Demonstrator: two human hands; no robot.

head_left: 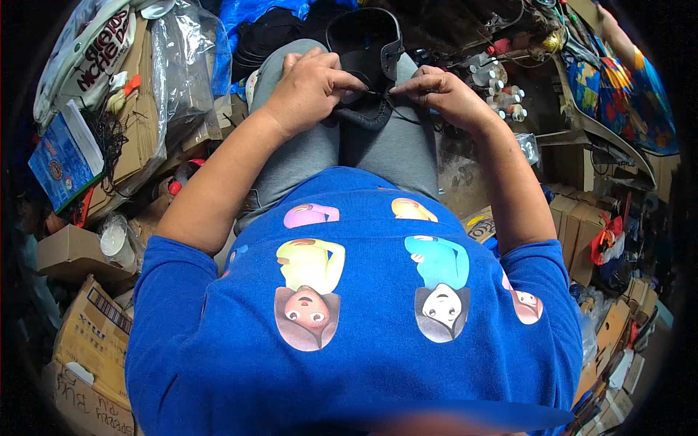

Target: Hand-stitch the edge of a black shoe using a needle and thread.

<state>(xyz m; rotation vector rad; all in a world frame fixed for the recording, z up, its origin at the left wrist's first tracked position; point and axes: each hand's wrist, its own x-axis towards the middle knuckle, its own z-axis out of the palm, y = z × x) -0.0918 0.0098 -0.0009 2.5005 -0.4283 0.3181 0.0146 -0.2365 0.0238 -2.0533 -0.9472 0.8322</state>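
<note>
A black shoe upper (393, 52) rests across my thighs, its wide curved collar at the far side and its rounded, stitched end near me. My left hand (307, 89) is closed in a pinch at the left of the near end, thumb and forefinger on a thin black cord (372, 92). From the right, my right hand (445, 94) pinches close to the same spot, fingertips a short gap from the left ones. A loose strand of the cord hangs down beside the near end. What exactly lies between the right fingertips is too small to make out.
My grey trousers (291, 163) support the work. Left of me are clear plastic sheeting (187, 65), a blue book (67, 156) and cardboard boxes (91, 341). Several small bottles (502, 94) stand beyond my right hand. Another person's arm (616, 38) shows at the far right.
</note>
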